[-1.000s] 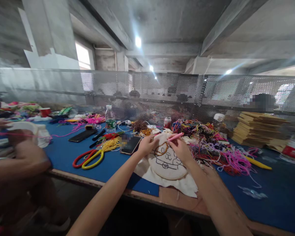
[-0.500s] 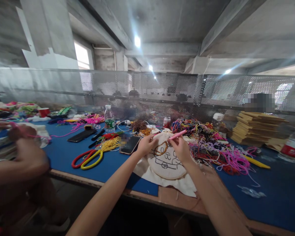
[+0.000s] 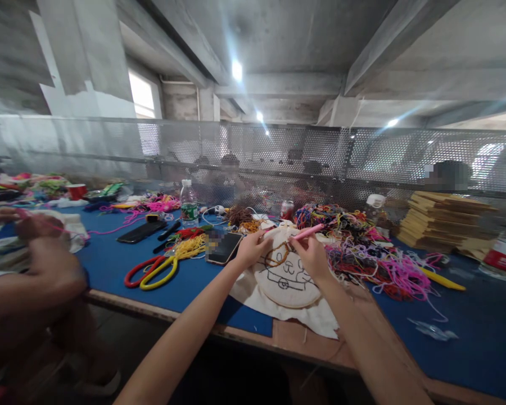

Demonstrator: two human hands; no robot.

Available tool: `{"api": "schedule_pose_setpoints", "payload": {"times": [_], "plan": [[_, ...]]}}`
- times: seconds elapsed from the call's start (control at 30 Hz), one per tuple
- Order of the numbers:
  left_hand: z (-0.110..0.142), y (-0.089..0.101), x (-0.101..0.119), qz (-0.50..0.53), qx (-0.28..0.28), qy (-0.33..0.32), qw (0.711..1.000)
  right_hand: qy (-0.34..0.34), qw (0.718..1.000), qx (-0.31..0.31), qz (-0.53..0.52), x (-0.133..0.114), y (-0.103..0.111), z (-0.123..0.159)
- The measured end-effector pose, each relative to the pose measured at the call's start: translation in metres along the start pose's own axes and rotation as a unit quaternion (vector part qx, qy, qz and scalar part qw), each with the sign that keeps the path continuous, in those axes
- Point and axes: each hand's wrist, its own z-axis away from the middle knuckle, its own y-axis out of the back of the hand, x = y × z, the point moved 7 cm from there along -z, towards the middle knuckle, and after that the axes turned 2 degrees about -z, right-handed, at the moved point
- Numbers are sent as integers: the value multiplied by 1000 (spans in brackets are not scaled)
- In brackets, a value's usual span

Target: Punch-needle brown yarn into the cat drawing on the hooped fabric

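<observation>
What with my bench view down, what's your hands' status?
Left hand on round white hooped cloth. Right hand gripping slim pink pen-shaped tool over cloth's upper part. Tangled multicoloured yarn heap close beside right hand.

A perforated metal partition [image 3: 274,149] runs along the far side of a blue-topped table [image 3: 105,247]; overhead, concrete beams [image 3: 398,36] cross the grey ceiling [image 3: 287,34], bright lamps [image 3: 236,71] glow, and a window [image 3: 141,94] shines far left.

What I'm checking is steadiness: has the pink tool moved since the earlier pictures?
Yes: the pink tool shifted slightly rightward in the picture, its outer end now farther from the can.
</observation>
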Motion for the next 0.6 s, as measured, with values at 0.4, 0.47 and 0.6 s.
{"api": "schedule_pose_setpoints", "payload": {"times": [0.4,0.47,0.6], "plan": [[0,-1,1,6,-5,6,1000,-12,998,-17,54,6,-6,4],[0,0,3,12,-4,3,1000,-3,996,-22,85,5,-7,5],[2,5,9,-10,5,-13,1000,63,988,-21,140,-5,-15,7]]}}
